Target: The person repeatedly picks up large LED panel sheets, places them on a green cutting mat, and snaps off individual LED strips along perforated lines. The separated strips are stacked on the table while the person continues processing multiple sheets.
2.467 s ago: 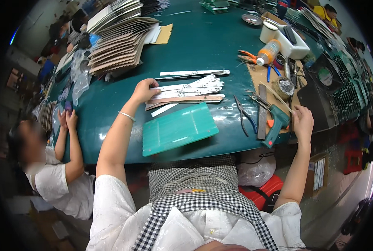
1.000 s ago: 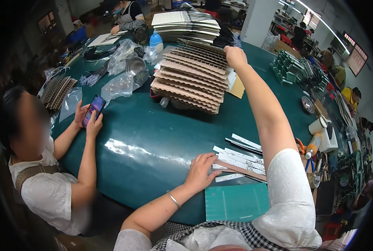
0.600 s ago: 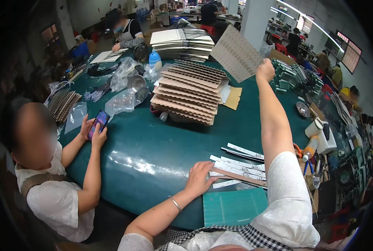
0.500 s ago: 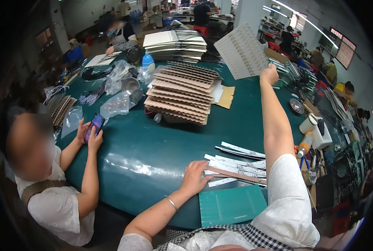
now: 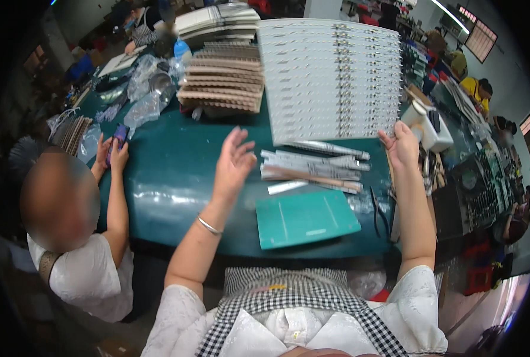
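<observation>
My right hand [image 5: 403,146] grips the lower right corner of a large white circuit-board panel [image 5: 312,80]. The panel stands up facing me, with rows of small components across it and a darker band right of its middle. My left hand [image 5: 235,160] is raised with fingers apart, holding nothing, to the left of a bundle of loose strips. These narrow white circuit-board strips [image 5: 312,163] lie on the table below the panel, with a brownish strip among them. Nearer me is a flat green rectangular mat [image 5: 306,219]. Pliers with dark handles [image 5: 379,213] lie to its right.
A stack of brown-edged panels [image 5: 222,80] stands beyond my left hand, with white panels [image 5: 217,24] behind it. Clear plastic bags [image 5: 143,110] lie to the left. A seated person at left holds a phone [image 5: 119,135]. A white jug [image 5: 434,128] stands at right.
My right hand has brought the panel closer and turned its face toward me. My left hand has lifted off the strips. The whole view has shifted, and the pliers now show.
</observation>
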Action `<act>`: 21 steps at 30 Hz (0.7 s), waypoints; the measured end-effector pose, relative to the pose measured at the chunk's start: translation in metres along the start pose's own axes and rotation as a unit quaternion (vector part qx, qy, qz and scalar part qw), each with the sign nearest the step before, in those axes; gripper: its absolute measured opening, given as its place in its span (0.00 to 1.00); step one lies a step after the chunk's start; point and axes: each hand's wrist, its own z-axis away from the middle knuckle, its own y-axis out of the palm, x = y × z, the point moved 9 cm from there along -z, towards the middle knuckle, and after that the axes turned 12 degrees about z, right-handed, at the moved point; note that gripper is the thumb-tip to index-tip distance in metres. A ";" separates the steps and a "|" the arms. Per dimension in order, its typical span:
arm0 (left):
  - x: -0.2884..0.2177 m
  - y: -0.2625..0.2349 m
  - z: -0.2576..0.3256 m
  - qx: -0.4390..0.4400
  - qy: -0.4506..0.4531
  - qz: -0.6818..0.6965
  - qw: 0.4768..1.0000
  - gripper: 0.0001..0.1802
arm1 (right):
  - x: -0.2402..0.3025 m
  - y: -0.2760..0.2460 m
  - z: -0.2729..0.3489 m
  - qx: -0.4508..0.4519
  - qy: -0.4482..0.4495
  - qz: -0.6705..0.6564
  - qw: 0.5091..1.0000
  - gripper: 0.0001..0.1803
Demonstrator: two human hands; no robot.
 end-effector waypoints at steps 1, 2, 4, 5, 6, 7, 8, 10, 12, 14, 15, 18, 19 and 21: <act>-0.011 0.013 0.005 0.004 -0.029 0.029 0.999 0.48 | -0.009 -0.004 0.029 0.033 0.008 -0.004 0.999 0.10; -0.018 0.025 0.013 0.017 -0.060 0.024 0.998 0.45 | -0.014 0.001 0.062 0.024 0.038 -0.012 0.999 0.08; -0.020 0.041 0.041 0.037 -0.121 -0.012 0.992 0.38 | -0.037 -0.002 0.106 0.077 0.067 -0.035 0.994 0.08; -0.019 0.044 0.054 0.045 -0.148 -0.047 0.987 0.35 | -0.044 0.001 0.125 0.106 0.074 -0.053 0.990 0.08; -0.016 0.045 0.068 0.052 -0.175 -0.081 0.980 0.32 | -0.049 0.003 0.143 0.108 0.084 -0.055 0.989 0.08; -0.016 0.044 0.079 0.041 -0.178 -0.075 0.980 0.29 | -0.052 0.004 0.154 0.113 0.107 -0.017 0.988 0.08; -0.016 0.043 0.089 0.030 -0.181 -0.070 0.981 0.26 | -0.052 0.004 0.165 0.118 0.131 0.020 0.984 0.08; -0.015 0.039 0.098 0.035 -0.178 -0.081 0.980 0.25 | -0.059 -0.003 0.175 0.140 0.126 0.094 0.978 0.09; -0.013 0.035 0.104 0.030 -0.188 -0.077 0.979 0.26 | -0.068 -0.008 0.180 0.178 0.099 0.148 0.968 0.08; -0.012 0.035 0.104 0.029 -0.185 -0.078 0.979 0.27 | -0.070 -0.008 0.182 0.185 0.079 0.186 0.962 0.07; -0.010 0.035 0.102 0.032 -0.179 -0.080 0.980 0.28 | -0.072 -0.007 0.184 0.182 0.087 0.184 0.962 0.07; -0.004 0.030 0.095 0.038 -0.182 -0.088 0.979 0.31 | -0.076 -0.005 0.182 0.187 0.098 0.187 0.959 0.06; 0.000 0.027 0.092 0.040 -0.188 -0.090 0.977 0.31 | -0.078 -0.006 0.179 0.194 0.094 0.195 0.957 0.06; 0.006 0.024 0.087 0.037 -0.193 -0.090 0.976 0.32 | -0.081 -0.007 0.177 0.199 0.093 0.204 0.954 0.06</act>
